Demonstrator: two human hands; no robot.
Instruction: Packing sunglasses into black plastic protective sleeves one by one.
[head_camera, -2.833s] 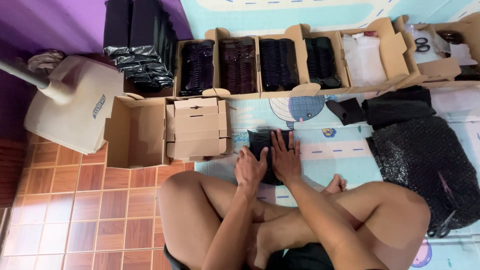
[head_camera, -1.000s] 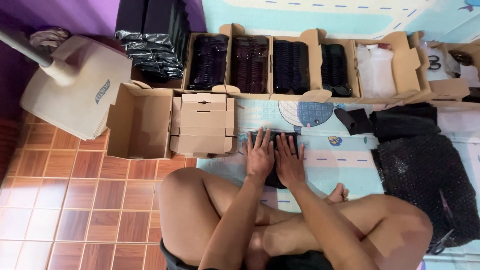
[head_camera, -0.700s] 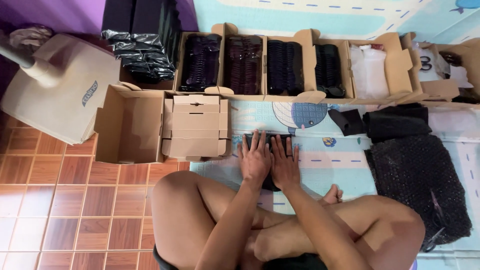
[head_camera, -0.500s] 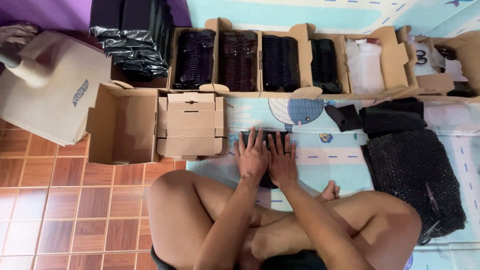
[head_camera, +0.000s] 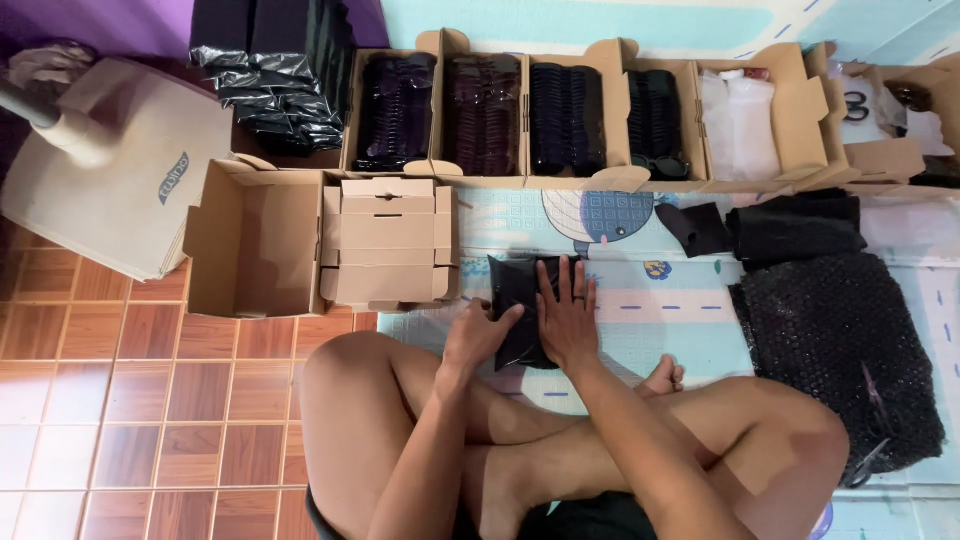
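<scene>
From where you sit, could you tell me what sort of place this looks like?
Probably a home floor used for packing small orders: a child's play mat beside brown floor tiles, a row of cardboard boxes filled with dark items, and a stack of folded mailer boxes.

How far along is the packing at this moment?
Done: a closed small carton lies in the big open box. In hand: right hand presses a black pouch flat while left hand grips its edge. Left: that pouch remains unboxed.

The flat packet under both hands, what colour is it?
Black and slightly glossy; the packet shows best in the head view.
</scene>
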